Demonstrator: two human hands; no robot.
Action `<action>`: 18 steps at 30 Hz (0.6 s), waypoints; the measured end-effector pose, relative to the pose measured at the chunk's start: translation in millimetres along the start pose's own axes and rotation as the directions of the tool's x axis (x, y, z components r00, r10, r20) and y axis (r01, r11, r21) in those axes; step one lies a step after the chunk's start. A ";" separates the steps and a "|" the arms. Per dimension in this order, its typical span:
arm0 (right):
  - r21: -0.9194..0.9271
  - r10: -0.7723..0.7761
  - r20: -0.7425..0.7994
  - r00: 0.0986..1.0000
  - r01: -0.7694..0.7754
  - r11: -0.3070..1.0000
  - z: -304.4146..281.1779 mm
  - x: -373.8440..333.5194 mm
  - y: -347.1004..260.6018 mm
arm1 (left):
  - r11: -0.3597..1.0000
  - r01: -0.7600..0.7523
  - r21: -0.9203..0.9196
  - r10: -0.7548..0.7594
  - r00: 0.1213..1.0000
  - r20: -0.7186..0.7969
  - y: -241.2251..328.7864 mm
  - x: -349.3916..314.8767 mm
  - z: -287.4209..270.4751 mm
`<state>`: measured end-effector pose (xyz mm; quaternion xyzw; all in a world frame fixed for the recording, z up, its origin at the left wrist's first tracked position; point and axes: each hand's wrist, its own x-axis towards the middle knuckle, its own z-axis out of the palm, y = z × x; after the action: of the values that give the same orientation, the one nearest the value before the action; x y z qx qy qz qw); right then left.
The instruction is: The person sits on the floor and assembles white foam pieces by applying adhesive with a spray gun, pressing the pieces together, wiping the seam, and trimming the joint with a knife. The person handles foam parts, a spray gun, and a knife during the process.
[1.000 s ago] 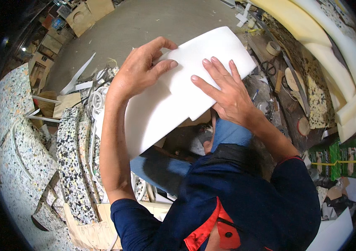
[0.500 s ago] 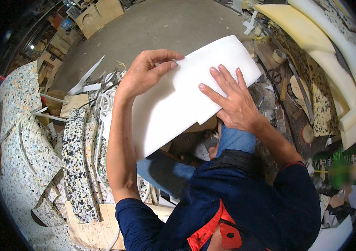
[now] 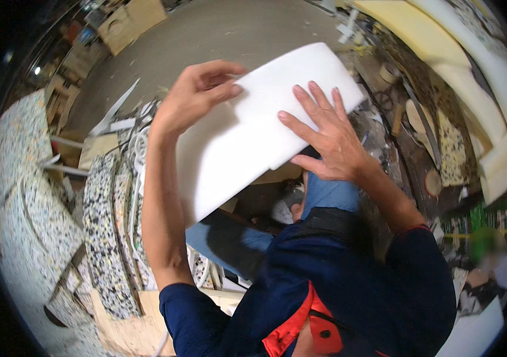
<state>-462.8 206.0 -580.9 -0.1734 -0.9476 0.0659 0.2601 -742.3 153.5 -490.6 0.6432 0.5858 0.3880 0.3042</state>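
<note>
A long piece of white foam [image 3: 253, 128] lies slantwise across my thighs, its far end pointing up and to the right. My right hand [image 3: 325, 137] rests flat on the foam near its right edge, the fingers spread and the thumb out at the near edge. At the foam's far left edge is my left hand [image 3: 197, 95], its fingers bent and the thumb held apart from them. I see nothing between them, and contact with the foam there is unclear. A shadow falls on the foam below my left hand.
Speckled foam sheets [image 3: 21, 208] and curved speckled strips [image 3: 108, 238] are piled at left. Wooden boxes [image 3: 131, 24] stand at far left. Yellowish foam pieces [image 3: 432, 35] lean at right, near a tape roll [image 3: 389, 72] and green packets [image 3: 503, 223].
The whole view has shifted slightly, with the foam and both hands now further left in the picture. My left fingertips have drawn a little away from the foam's edge. My right hand stays spread.
</note>
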 end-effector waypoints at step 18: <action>0.209 0.894 -0.352 0.276 -0.908 0.363 16.3 -346.0 113.0 | 0.976 0.167 -0.139 -0.217 0.779 -0.588 6.7 -57.3 68.1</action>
<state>-159.7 185.1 -781.9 -0.6912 -0.6059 0.1475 0.3652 -681.3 100.2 -528.1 0.4116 0.6986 0.5612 0.1662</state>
